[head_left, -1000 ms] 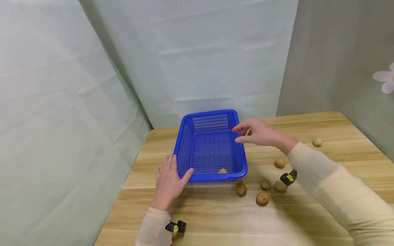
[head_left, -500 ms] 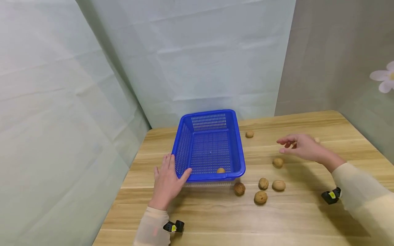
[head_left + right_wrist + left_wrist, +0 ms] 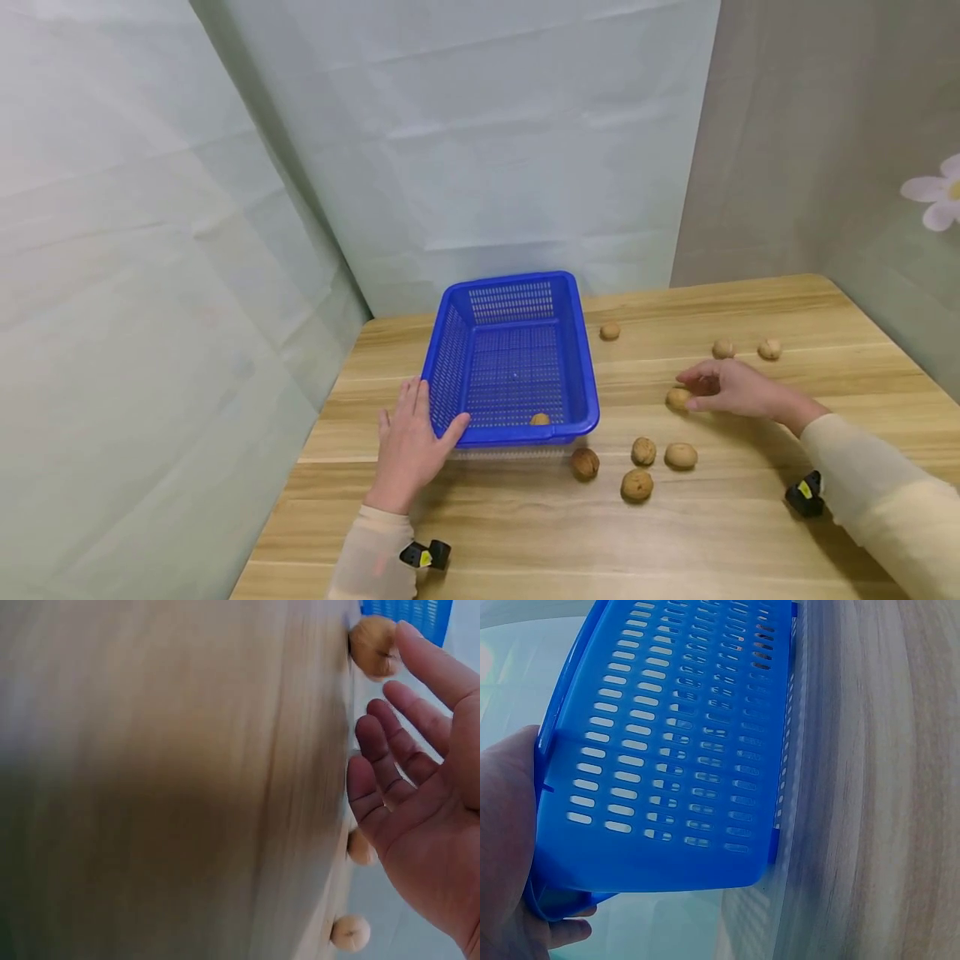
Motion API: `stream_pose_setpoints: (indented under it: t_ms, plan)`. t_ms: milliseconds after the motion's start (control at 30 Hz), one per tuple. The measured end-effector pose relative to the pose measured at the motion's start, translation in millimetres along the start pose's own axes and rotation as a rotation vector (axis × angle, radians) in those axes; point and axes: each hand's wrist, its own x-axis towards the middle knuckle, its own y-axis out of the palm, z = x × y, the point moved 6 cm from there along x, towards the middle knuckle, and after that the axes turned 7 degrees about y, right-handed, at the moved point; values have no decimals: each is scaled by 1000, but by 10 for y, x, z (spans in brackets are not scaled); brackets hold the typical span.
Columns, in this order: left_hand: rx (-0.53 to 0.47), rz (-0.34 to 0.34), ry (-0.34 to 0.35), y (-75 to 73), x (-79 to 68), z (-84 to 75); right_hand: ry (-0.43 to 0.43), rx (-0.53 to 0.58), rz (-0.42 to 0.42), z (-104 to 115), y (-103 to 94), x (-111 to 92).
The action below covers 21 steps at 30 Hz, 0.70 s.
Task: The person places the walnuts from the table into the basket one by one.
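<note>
So the walnut [image 3: 678,400] in question sits on the table [image 3: 525,533], out to the right of the basket, right at the tip of the right hand's thumb. The right hand [image 3: 738,390] has a pretty wide grip: thumb and loosely bent fingers well apart, not wrapped around anything. Can't tell from either view whether the thumb actually touches the nut.

Toward the person there's a little cluster: a small walnut [image 3: 643,452], a smooth-looking one [image 3: 681,456] and a bigger one [image 3: 637,485]. A darker walnut [image 3: 585,464] is just off the basket's near right corner. Beyond the hand, two more [image 3: 723,348] lie near each other, plus a lone one [image 3: 610,332] beside the basket's far right side.

The blue basket [image 3: 517,367] has one nut [image 3: 540,419] inside by the near wall. The left hand [image 3: 408,446] rests on its near left corner, fingers fairly straight, thumb over the near rim. Pale cloth [image 3: 480,142] hangs behind.
</note>
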Motion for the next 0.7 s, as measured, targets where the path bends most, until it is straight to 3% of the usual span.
stream_pose_setpoints:
  t_ms: [267,500,700]
  plan:
    - [-6,11,-12,19,-5,14,-19,-44,40,50,98,83]
    - [-5,20,-21,26,-3,20,-18,-110,6,52,97,112]
    - [-13,30,-25,22,-4,18,-25,-67,-63,146,23,121]
